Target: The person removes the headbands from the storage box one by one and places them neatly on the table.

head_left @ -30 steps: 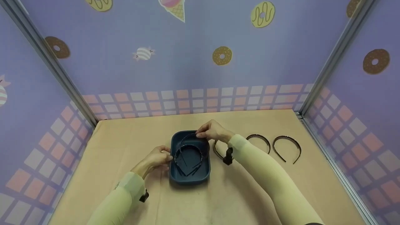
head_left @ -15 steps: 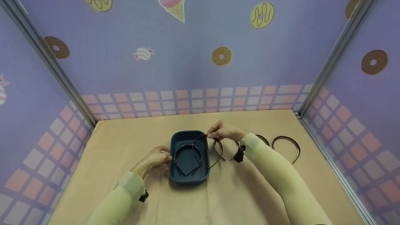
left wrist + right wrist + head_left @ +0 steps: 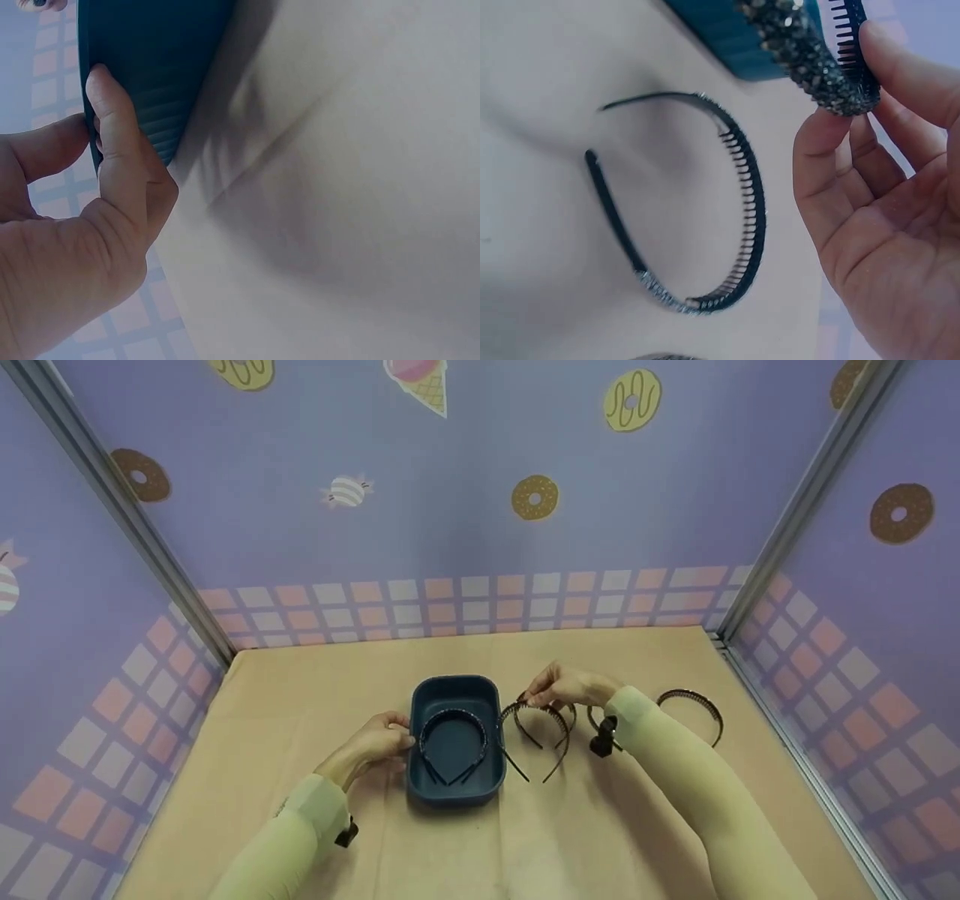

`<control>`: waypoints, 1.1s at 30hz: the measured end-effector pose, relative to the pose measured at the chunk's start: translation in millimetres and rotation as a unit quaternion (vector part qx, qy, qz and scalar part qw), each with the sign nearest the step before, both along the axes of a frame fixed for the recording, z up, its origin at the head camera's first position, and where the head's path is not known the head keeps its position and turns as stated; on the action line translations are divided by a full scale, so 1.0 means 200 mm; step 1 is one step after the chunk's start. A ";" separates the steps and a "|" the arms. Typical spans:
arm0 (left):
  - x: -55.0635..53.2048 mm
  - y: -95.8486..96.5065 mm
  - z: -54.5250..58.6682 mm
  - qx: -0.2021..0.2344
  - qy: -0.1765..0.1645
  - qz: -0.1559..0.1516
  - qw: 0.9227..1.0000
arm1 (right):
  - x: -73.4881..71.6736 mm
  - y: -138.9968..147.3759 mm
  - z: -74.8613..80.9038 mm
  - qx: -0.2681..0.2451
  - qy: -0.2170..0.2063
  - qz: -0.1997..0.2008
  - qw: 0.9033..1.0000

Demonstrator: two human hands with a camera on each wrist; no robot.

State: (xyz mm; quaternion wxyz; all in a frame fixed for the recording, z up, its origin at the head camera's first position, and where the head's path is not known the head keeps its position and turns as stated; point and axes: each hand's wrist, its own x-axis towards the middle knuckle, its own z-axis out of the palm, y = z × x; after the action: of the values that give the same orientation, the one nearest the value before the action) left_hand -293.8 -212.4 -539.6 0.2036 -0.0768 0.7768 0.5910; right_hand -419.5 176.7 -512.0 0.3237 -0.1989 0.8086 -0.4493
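My left hand (image 3: 379, 737) grips the left rim of a dark blue rectangular bin (image 3: 454, 795), thumb on one side and fingers on the other in the left wrist view. Inside the bin lies at least one dark headband (image 3: 452, 712); the doubled ends suggest overlapping bands. To the bin's right, my right hand (image 3: 566, 686) pinches the top of a toothed headband (image 3: 799, 60) covered in sparkling stones. Its ends hang down toward the table. Another toothed headband (image 3: 754, 202) rests on the table just beyond it, partly hidden behind the held one in the head view.
Further right on the table (image 3: 300, 690), one headband (image 3: 592, 718) is mostly hidden behind my right wrist, and another headband (image 3: 705, 701) is partly covered by the sleeve. Patterned walls (image 3: 465, 532) enclose the table at the back and both sides.
My right hand has carried the headband from over the bin rightward, past the bin's right rim and above the table. The left hand and the bin have stayed put.
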 end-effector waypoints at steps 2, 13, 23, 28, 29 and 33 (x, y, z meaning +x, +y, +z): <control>0.00 0.00 0.00 0.000 0.002 0.001 1.000 | 0.01 0.02 -0.02 -0.002 0.000 -0.003 1.000; 0.01 0.00 0.00 -0.011 -0.001 -0.001 1.000 | 0.03 0.09 -0.12 0.022 0.008 0.005 1.000; 0.02 0.00 0.01 -0.010 -0.009 -0.004 1.000 | 0.08 0.12 -0.20 0.060 0.031 -0.001 0.998; 0.01 0.00 0.01 -0.009 -0.008 0.001 1.000 | 0.09 0.11 -0.23 0.067 0.072 0.028 0.995; 0.01 0.00 0.00 -0.008 -0.008 0.001 1.000 | 0.10 0.11 -0.23 0.067 0.081 0.035 0.994; 0.01 0.00 0.00 -0.008 -0.006 0.003 1.000 | 0.11 0.10 -0.23 0.069 0.110 0.049 0.990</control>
State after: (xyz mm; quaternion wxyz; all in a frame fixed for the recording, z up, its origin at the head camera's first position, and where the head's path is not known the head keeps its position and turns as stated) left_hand -292.2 -212.0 -539.7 0.2061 -0.0845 0.7801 0.5846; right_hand -396.9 197.3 -558.7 0.2671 -0.2639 0.8575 -0.3517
